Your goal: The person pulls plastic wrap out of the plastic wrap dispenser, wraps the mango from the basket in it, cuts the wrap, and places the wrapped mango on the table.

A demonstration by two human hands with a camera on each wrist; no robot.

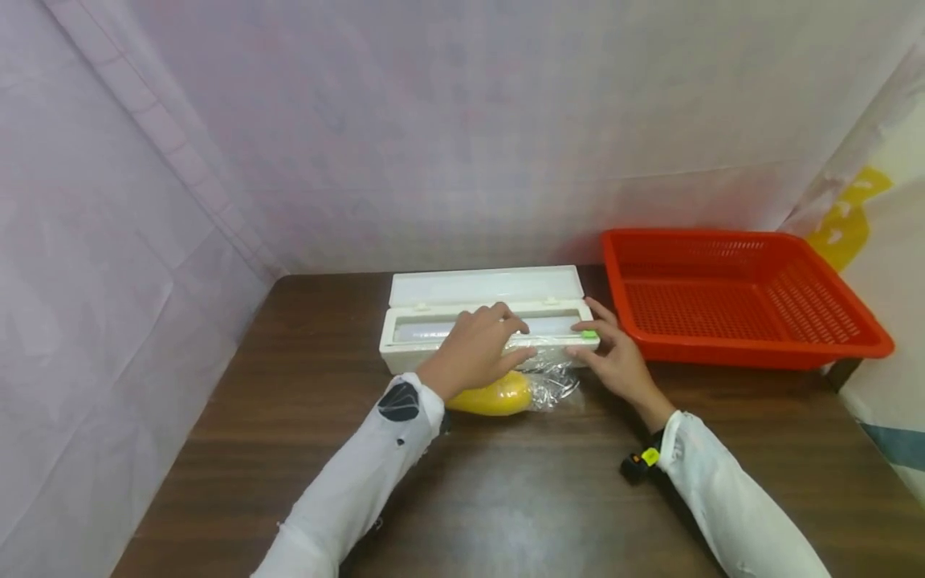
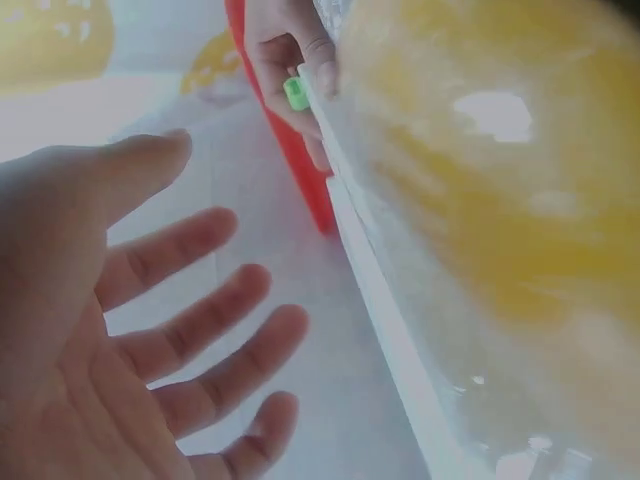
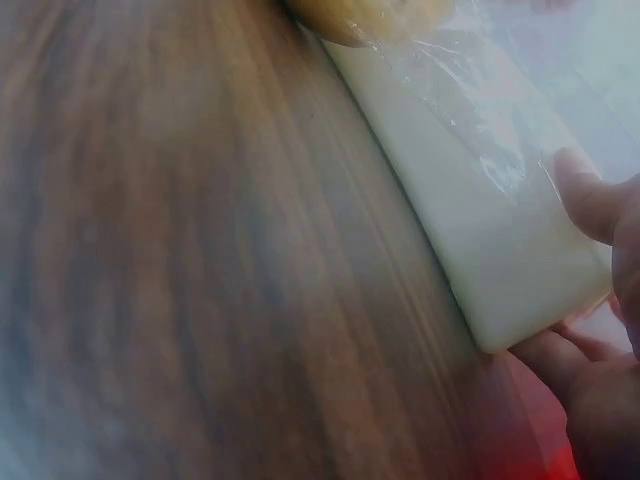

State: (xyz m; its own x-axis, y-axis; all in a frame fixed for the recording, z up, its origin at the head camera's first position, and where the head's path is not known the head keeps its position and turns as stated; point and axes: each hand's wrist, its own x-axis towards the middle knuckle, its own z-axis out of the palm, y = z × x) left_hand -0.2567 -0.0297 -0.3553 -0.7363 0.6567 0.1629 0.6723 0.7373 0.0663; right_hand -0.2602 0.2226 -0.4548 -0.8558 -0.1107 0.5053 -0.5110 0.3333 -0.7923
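A white cling film dispenser (image 1: 405, 359) stands on the table with its lid (image 1: 484, 285) tipped back and a film roll (image 1: 422, 331) inside. My right hand (image 1: 616, 360) grips the dispenser's right end, thumb on the front and fingers round the end, beside the green slide cutter (image 1: 588, 334). Over the middle of the dispenser is my left hand (image 1: 473, 347); its fingers are spread with nothing between them in the left wrist view. Clear film drapes down the front to a yellow, rounded thing (image 1: 499, 396) wrapped in it, partly hidden by my left wrist.
A red plastic basket (image 1: 751, 353) sits at the back right, close to my right hand. The brown wooden table (image 1: 520, 498) extends toward me. Pale sheeting (image 1: 433, 144) hangs behind and at the left.
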